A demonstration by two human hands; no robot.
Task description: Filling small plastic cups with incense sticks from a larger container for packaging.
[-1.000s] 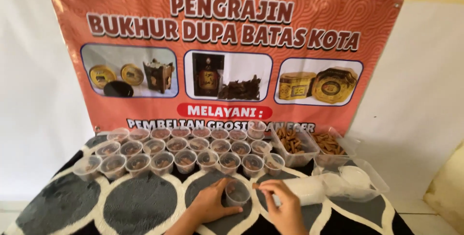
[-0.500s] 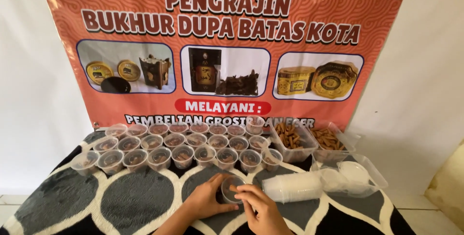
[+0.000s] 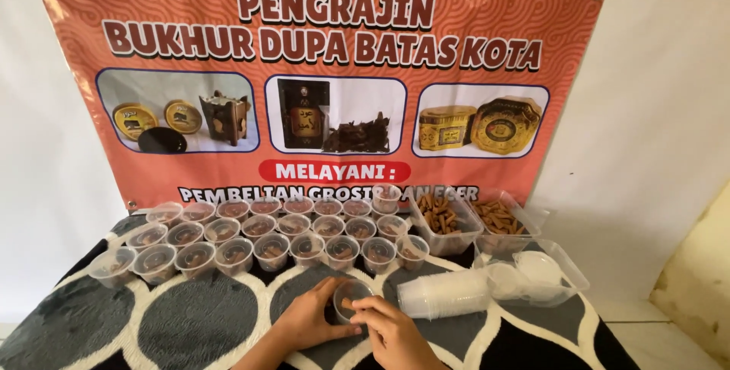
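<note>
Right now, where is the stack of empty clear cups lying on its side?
In the head view the stack of empty clear cups lies right of centre on the patterned cloth, just right of the small cup both hands hold.

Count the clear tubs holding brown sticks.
2. The left tub ends the cup rows on the right; the right tub stands beside it. Both lie beyond the small cup held by the left hand. None seems hidden.
</note>
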